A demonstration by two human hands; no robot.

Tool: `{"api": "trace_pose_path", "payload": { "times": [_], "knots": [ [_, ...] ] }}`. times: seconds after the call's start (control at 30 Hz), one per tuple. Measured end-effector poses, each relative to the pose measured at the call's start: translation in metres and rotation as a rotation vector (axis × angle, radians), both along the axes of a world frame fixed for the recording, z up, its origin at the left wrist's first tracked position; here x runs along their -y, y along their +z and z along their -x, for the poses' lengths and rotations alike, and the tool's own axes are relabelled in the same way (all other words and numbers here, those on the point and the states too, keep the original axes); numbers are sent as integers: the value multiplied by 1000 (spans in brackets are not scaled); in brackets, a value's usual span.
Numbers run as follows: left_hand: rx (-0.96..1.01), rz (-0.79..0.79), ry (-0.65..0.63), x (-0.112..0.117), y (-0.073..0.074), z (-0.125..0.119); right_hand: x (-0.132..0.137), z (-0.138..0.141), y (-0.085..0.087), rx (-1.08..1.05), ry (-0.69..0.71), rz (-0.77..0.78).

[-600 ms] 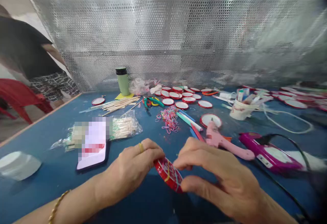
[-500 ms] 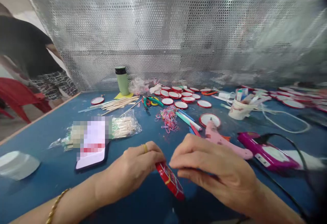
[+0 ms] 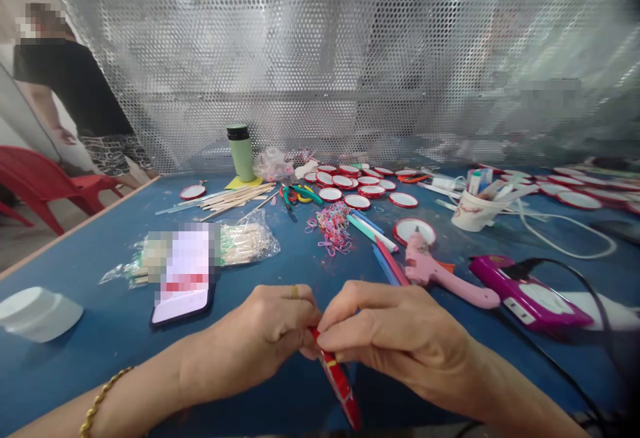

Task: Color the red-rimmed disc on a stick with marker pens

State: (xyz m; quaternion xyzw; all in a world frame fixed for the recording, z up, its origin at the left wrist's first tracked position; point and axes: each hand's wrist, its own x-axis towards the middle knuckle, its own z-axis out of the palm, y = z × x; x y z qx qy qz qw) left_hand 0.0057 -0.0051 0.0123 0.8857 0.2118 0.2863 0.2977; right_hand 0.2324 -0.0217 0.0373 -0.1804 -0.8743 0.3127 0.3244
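Note:
At the near middle of the table a flat red disc (image 3: 340,381) is held on edge, tilted, with thin pale and yellowish lines on its red side. My left hand (image 3: 273,328) is closed on the disc's upper end, a gold ring on one finger. From the other side, my right hand (image 3: 400,338) pinches at the disc's top edge, its fingertips close to the left ones. Whether anything small sits between the right fingertips is hidden. Just beyond my right hand lie a pink glue gun (image 3: 440,271) and some coloured pens (image 3: 390,261).
Several white discs with red rims (image 3: 347,183) lie at the back, near tangled small rubber bands (image 3: 335,225) and pliers (image 3: 300,195). A phone (image 3: 183,278), a white tub (image 3: 40,315), a purple device (image 3: 530,295) and a cup of pens (image 3: 473,211) surround the hands. A person (image 3: 75,85) stands far left.
My right hand has moved left and down, its fingertips now against the disc. The disc has turned more edge-on and sits lower. The person at the left shows more fully.

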Motion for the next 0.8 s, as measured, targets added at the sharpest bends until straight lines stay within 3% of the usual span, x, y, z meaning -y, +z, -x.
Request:
{"api": "trace_pose_path", "payload": {
  "times": [0.37, 0.8],
  "knots": [
    [-24, 46, -20, 4, -1, -3, 3, 1, -6, -1, 26, 22],
    [46, 4, -95, -3, 6, 0, 10, -3, 1, 0, -68, 30]
  ]
}}
